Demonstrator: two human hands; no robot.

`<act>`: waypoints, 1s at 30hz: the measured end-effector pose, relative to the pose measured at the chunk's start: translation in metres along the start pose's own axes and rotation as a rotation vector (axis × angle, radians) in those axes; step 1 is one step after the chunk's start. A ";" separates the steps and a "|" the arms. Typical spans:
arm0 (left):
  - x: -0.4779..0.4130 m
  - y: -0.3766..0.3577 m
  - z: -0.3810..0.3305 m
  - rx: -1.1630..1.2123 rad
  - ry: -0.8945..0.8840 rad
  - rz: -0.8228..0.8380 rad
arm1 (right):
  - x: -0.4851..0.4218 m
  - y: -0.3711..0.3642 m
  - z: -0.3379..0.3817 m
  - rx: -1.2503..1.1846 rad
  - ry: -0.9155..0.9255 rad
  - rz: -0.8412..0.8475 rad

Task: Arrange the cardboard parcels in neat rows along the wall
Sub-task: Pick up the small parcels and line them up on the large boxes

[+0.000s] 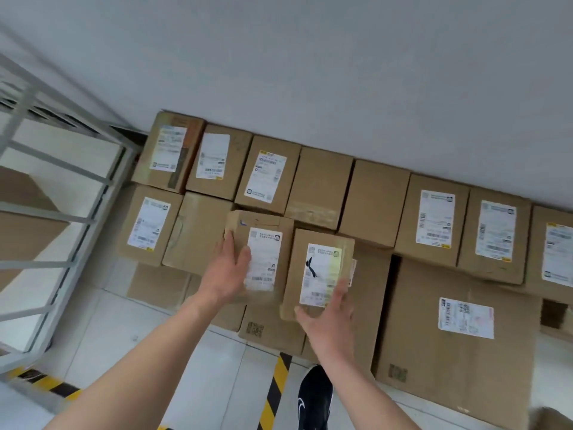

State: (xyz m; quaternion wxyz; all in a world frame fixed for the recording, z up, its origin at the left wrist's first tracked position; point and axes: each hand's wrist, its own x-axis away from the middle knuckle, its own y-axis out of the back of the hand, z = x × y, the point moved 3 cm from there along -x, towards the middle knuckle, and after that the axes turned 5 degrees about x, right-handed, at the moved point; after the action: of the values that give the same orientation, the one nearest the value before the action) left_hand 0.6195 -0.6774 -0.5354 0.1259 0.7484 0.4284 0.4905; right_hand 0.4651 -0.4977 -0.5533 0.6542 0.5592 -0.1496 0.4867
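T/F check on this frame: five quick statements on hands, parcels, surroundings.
1. The left hand and right hand touch different parcels. True.
2. The label of the marked parcel under the right hand bears a black mark. True.
3. Every parcel against the wall shows a label. False: the plain parcel shows none.
4. The shoe is white. False: it is black with a white logo.
5. The metal rack stands on the right. False: it is on the left.
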 end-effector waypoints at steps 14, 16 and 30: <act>-0.044 -0.036 0.026 -0.475 0.150 -0.098 | -0.065 -0.013 0.014 -0.034 0.137 -0.082; -0.043 -0.037 0.023 -0.530 0.152 -0.095 | -0.067 -0.011 0.014 -0.084 0.145 -0.096; 0.037 -0.175 -0.127 -0.492 -0.082 0.033 | -0.058 0.100 -0.132 -0.433 0.088 -0.147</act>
State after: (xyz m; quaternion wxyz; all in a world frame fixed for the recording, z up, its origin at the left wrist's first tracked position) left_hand 0.4278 -0.5736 -0.5568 0.3137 0.7212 0.2785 0.5512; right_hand 0.3111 -0.4194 -0.5811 0.7985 0.3935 -0.1808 0.4182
